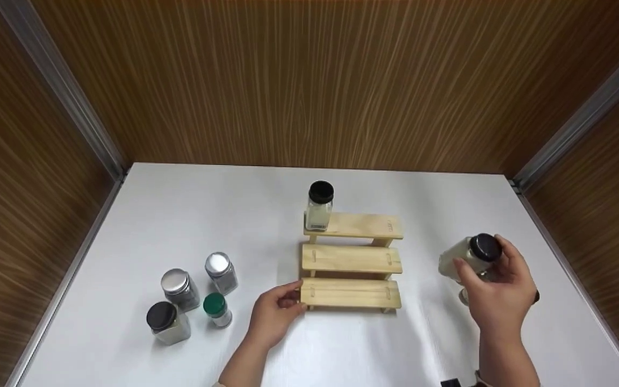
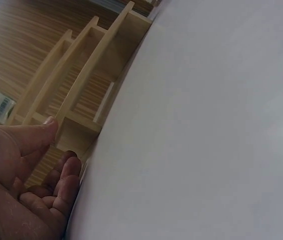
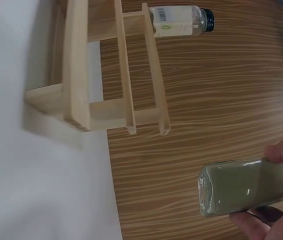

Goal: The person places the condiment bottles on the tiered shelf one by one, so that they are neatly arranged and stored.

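A three-step wooden spice rack (image 1: 351, 259) stands on the white table. My left hand (image 1: 274, 317) grips the left end of its lowest step, with thumb and fingers at the corner; in the left wrist view the thumb lies against the wood (image 2: 81, 90). To the right of the rack, my right hand (image 1: 500, 298) holds a spice jar (image 1: 462, 255) with a black lid, tilted above the table. Seen from the right wrist, this square glass jar (image 3: 246, 187) has greenish powder inside. Another black-lidded spice jar (image 1: 318, 214) stands on the left of the top step.
Left of the rack stand two silver-lidded jars (image 1: 180, 290) (image 1: 222, 273), a black-lidded jar (image 1: 170, 325) and a small green-capped jar (image 1: 217, 310). Under my right hand another jar (image 1: 464, 296) is mostly hidden. Wood-grain panels (image 1: 309, 80) enclose the table's back and sides.
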Tool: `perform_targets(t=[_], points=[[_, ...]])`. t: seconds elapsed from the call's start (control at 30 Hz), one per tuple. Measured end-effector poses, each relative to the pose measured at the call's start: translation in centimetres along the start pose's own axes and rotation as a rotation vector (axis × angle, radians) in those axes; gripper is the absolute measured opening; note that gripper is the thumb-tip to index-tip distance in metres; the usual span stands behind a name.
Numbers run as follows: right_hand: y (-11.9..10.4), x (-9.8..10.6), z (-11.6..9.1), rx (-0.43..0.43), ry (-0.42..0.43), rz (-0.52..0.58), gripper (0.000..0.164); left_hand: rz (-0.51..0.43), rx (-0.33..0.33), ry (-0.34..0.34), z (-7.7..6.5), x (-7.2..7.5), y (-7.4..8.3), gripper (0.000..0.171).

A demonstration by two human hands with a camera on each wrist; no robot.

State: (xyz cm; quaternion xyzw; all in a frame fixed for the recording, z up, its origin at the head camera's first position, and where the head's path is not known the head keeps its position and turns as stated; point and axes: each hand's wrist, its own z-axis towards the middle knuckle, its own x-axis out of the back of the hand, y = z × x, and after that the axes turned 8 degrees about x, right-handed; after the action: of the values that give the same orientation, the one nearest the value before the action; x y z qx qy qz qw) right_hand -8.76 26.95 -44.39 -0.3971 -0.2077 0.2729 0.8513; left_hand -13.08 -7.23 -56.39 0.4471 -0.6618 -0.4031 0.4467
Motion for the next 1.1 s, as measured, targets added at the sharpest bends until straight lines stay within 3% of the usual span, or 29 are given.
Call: perform_targets(t=[0.47,0.73,1.1], points=[[-1.8,-3.3,2.8,0.036,-0.117,0.089,0.066,0.001,-0.009,0.001,0.1,0.0,0.1,0.05],[-2.3,-5.3,3.4,0.089,-0.214,0.068,0.065,-0.016,-0.045,-0.007,0.1,0.1,0.1,0.05],[-2.5,-8.4,2.9,0.031,-0.333,0.034,0.065,-0.046,-0.061,-0.01,0.2,0.3,-0.2,0.049]])
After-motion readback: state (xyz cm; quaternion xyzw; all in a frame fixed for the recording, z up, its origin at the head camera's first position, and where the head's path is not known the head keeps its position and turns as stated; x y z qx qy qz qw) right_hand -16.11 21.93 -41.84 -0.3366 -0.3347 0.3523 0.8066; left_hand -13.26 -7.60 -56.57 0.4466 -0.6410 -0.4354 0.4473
